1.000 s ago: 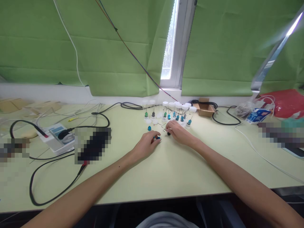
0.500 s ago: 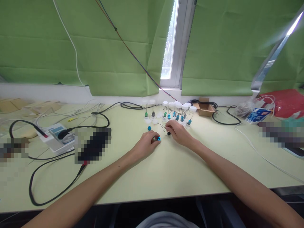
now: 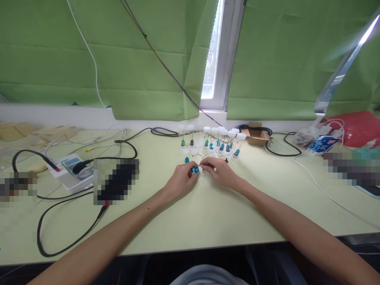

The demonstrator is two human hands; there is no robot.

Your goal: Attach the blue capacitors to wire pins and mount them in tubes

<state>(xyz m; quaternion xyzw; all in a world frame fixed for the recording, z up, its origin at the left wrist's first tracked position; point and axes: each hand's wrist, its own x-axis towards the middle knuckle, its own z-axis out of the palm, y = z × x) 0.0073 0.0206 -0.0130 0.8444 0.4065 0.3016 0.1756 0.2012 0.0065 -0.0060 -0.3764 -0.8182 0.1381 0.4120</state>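
My left hand (image 3: 184, 177) is closed in a pinch around a small blue metal part (image 3: 196, 170), just above the table. Facing it, my right hand (image 3: 218, 171) has thumb and fingertips pressed together close to that part. Something thin seems to be between those fingertips, too small to name. Another small blue part (image 3: 187, 160) lies on the table behind my left hand. A small dark piece (image 3: 226, 160) shows behind my right hand. Farther back stand several clear tubes with white caps (image 3: 241, 136), holding green, dark and blue parts on thin stems.
An open cardboard box (image 3: 257, 137) sits behind the tubes to the right. At left are a white power adapter (image 3: 71, 172), a blurred black device (image 3: 118, 182) and looping black cables (image 3: 40, 233). A blue and white packet (image 3: 323, 144) and a red bag (image 3: 353, 126) lie far right.
My right hand has moved left, its fingertips now beside the blue part in my left hand. That part has turned and risen slightly. The dark piece behind my right hand has come into view.
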